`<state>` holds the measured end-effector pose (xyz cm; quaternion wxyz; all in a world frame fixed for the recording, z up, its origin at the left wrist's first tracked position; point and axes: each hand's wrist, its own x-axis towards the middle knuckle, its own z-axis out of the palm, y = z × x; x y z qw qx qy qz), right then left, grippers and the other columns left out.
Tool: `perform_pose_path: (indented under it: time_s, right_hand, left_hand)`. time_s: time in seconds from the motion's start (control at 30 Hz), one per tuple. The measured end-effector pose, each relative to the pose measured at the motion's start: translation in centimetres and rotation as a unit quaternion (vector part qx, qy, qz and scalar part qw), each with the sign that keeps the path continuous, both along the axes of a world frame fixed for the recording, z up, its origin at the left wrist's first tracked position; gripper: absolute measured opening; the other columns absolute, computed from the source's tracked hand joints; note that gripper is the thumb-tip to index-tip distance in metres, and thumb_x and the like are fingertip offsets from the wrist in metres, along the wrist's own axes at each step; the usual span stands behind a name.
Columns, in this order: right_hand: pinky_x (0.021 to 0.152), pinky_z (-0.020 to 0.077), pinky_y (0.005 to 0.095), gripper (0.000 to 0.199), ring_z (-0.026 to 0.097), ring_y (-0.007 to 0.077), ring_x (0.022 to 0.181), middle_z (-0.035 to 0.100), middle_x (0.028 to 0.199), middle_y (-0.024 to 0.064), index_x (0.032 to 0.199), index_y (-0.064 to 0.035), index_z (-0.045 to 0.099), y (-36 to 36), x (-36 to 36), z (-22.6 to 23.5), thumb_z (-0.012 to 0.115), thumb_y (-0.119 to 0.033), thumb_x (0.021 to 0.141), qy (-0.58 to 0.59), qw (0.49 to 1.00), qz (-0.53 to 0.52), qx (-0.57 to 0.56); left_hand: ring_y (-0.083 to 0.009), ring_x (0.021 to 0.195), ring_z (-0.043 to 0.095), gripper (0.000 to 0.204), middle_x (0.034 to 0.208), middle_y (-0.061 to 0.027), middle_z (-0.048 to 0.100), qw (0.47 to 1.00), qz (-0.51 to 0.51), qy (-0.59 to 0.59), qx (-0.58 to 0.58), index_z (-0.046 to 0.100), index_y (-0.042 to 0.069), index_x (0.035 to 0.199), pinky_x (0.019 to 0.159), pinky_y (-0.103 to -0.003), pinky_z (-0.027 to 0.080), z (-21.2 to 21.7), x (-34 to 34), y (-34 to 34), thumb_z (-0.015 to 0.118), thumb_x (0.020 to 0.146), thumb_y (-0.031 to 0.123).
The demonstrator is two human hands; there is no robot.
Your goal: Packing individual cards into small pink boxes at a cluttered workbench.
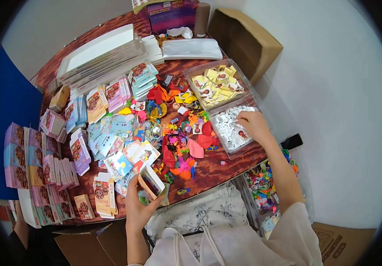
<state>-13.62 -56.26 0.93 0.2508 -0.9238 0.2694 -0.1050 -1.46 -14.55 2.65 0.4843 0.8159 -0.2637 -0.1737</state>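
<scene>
My left hand [138, 207] grips a small open carton [152, 181] at the table's near edge, its white inside tilted upward. Beneath and beside that carton lie loose printed cards [141, 153]. Over the right side of the table, my right hand [254, 126] has its fingertips pinched together down among small white packets [227, 132] in a clear plastic tray. Whatever is between those fingertips is too small to make out. Beyond it, another clear tray section holds yellow packets [219, 84]. Between my hands spreads a pile of colourful small toys and balloons [195, 148].
Flat folded cartons [95, 104] and stacked filled ones [18, 153] line the left side. White box trays [95, 53] stack at the back, near a clear plastic bag bundle [192, 49]. A cardboard box [244, 37] stands back right; toy-filled bins [261, 186] sit below my right arm.
</scene>
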Motion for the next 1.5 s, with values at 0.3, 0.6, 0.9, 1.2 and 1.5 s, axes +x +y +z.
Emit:
perform_pose_path:
  time_s: [0.3, 0.6, 0.9, 1.2, 1.5]
  right_hand:
    - [0.053, 0.0412, 0.0283, 0.013, 0.057, 0.011, 0.058, 0.064, 0.067, 0.003, 0.084, -0.0019, 0.069, -0.1, -1.1, 1.4, 0.068, -0.013, 0.09, -0.067, 0.986, -0.07, 0.135]
    - [0.041, 0.0298, 0.017, 0.014, 0.046, 0.0011, 0.05, 0.059, 0.068, -0.0008, 0.079, -0.0047, 0.062, 8.4, 1.7, 9.1, 0.067, -0.01, 0.09, -0.067, 0.849, 0.008, 0.524]
    - [0.058, 0.048, 0.038, 0.014, 0.063, 0.0227, 0.06, 0.062, 0.065, 0.0122, 0.084, 0.0002, 0.067, 19.7, 6.6, 6.8, 0.067, -0.014, 0.088, 0.006, 0.946, 0.275, 0.172]
    - [0.065, 0.0504, 0.048, 0.011, 0.067, 0.0366, 0.073, 0.067, 0.076, 0.0177, 0.087, -0.0033, 0.065, 22.3, 7.8, 7.5, 0.065, -0.014, 0.086, 0.025, 0.937, 0.345, 0.05]
    - [0.063, 0.0495, 0.0416, 0.013, 0.065, 0.0315, 0.074, 0.065, 0.084, 0.012, 0.094, -0.0035, 0.066, 24.6, 7.0, 6.9, 0.07, -0.009, 0.084, -0.152, 0.944, 0.295, -0.001]
  left_hand:
    - [-0.0244, 0.105, 0.063, 0.079, 0.12, -0.0142, 0.061, 1.0, -0.003, -0.003, -0.003, 0.046, 0.0, 0.136, 0.091, -0.037, 0.051, 0.8, -0.2, 0.3, 0.087, 0.068, 0.009]
    - [-0.0353, 0.104, 0.062, 0.072, 0.116, -0.0187, 0.059, 0.997, -0.018, -0.067, 0.036, 0.047, 0.002, 0.131, 0.087, -0.039, 0.052, 0.2, -0.7, -2.0, 0.085, 0.071, 0.01]
    - [-0.0368, 0.105, 0.059, 0.077, 0.118, -0.0183, 0.058, 0.978, 0.023, -0.192, 0.083, 0.044, 0.003, 0.131, 0.084, -0.043, 0.052, -0.4, -1.9, -1.2, 0.085, 0.065, 0.008]
    - [-0.0373, 0.108, 0.058, 0.078, 0.119, -0.019, 0.057, 0.983, 0.047, -0.169, 0.055, 0.044, 0.004, 0.133, 0.088, -0.044, 0.051, -1.2, -2.2, -0.5, 0.084, 0.066, 0.006]
    - [-0.0332, 0.106, 0.063, 0.076, 0.118, -0.0168, 0.06, 0.978, 0.081, -0.191, 0.006, 0.047, 0.001, 0.132, 0.088, -0.04, 0.052, -1.0, -1.8, -0.5, 0.087, 0.069, 0.012]
